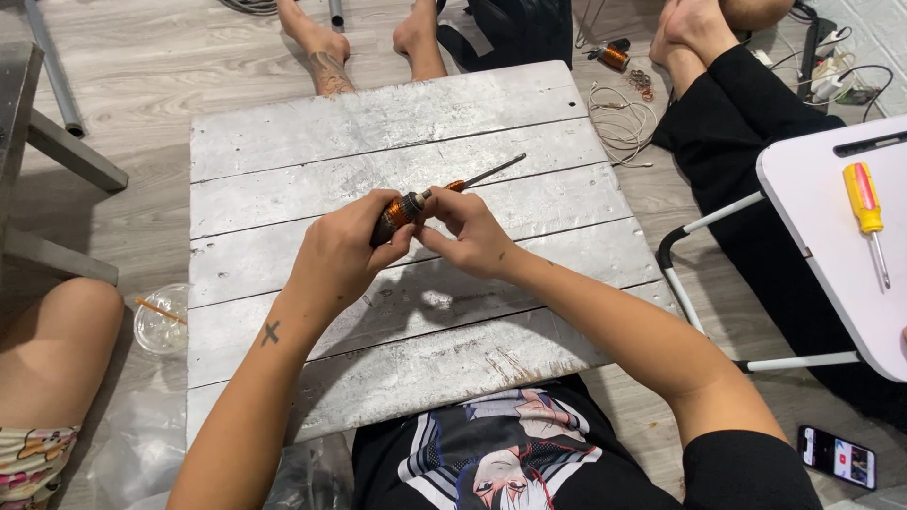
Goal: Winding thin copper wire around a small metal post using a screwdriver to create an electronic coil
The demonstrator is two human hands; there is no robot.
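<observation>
My left hand [342,253] grips a small motor armature [401,212] wound with copper wire, dark at one end. My right hand [470,230] pinches its other end, where a thin metal shaft [491,173] sticks out to the upper right over the board. Both hands hover just above a worn white-painted wooden board [283,189] that lies on the floor in front of me.
A white folding table [822,208] at the right carries a yellow and red screwdriver [865,213]. White cable coils [622,123] and a copper coil [614,57] lie beyond the board. A clear plastic cup [161,321] sits at left, a phone [836,456] at bottom right. Other people's legs surround the board.
</observation>
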